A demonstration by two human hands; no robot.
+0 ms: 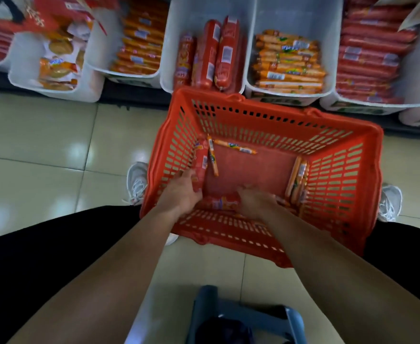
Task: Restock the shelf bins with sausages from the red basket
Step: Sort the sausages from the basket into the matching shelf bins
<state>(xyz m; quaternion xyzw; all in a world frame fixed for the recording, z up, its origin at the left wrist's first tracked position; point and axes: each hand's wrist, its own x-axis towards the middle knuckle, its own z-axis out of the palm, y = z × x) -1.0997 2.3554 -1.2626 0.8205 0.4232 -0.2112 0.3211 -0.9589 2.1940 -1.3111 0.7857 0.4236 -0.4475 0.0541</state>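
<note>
Head view, red basket (367, 184).
Left hand (181, 192) grips one red sausage (201, 162); right hand (256, 202) grip unclear; two orange sticks (235, 147) nearby.

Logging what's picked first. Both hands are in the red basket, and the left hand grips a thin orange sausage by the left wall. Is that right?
Not quite. In the head view the left hand grips a thick red sausage, not a thin orange one, by the left wall of the red basket; the right hand is inside too.

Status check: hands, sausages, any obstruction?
Left hand grips red sausage in red basket. Right hand blurred, grip unclear. Thin orange sausages loose inside. No obstruction seen.
</note>
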